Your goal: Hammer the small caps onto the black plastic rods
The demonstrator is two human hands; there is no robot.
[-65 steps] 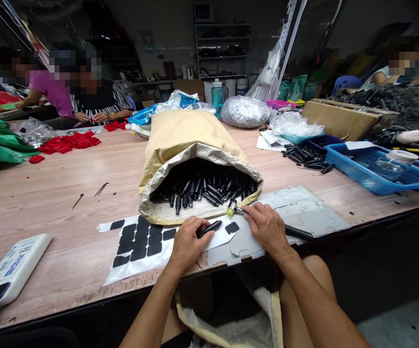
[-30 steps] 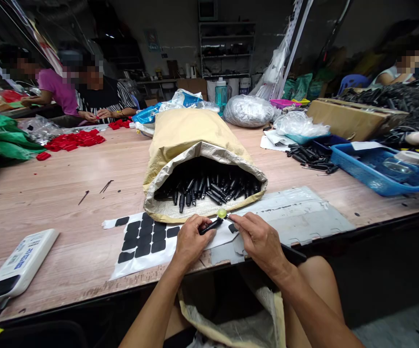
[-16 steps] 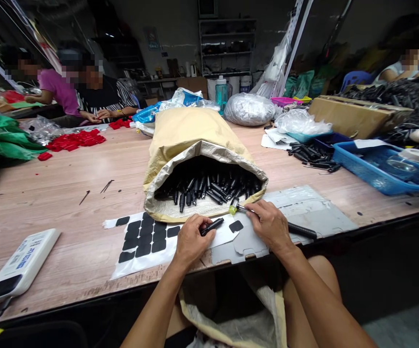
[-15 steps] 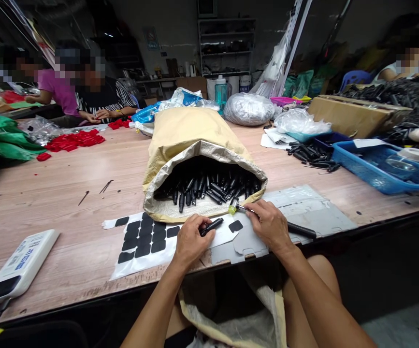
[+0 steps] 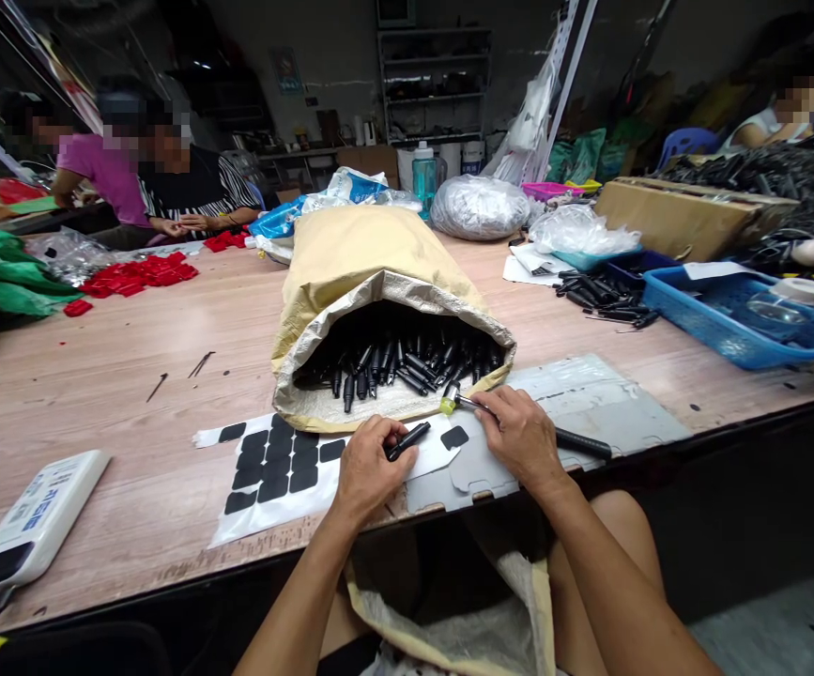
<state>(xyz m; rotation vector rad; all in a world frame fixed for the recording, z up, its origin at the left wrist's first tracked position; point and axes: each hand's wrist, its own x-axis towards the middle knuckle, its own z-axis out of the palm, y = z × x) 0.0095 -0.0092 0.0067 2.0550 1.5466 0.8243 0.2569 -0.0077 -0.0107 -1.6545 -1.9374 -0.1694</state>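
Between its thumb and fingers, my left hand [image 5: 373, 469] grips a black pen-like tube [image 5: 410, 439] just above the table. My right hand [image 5: 521, 434] is closed on the metal shaft of a small mallet [image 5: 447, 402]. The mallet's yellow-tipped head points left toward the tube, apart from it; its black handle sticks out to the right. Directly ahead, a yellow woven sack [image 5: 385, 239] lies with its mouth toward me, full of similar black tubes [image 5: 413, 364]. A white sheet with black rounded-square stickers [image 5: 276, 465] lies left of my left hand.
Under my right hand lies a grey board [image 5: 596, 408]. A white box-shaped device [image 5: 40, 516] with a cable sits at left, near thin black pieces. Blue basket [image 5: 737, 324] and loose black parts [image 5: 600, 296] are at right. Co-workers sit beyond red pieces [image 5: 140, 274]. Another sack [image 5: 449, 610] is at my lap.
The whole view has shifted slightly to the left. Both hands keep the same grip on the tube and the mallet; otherwise almost nothing differs.
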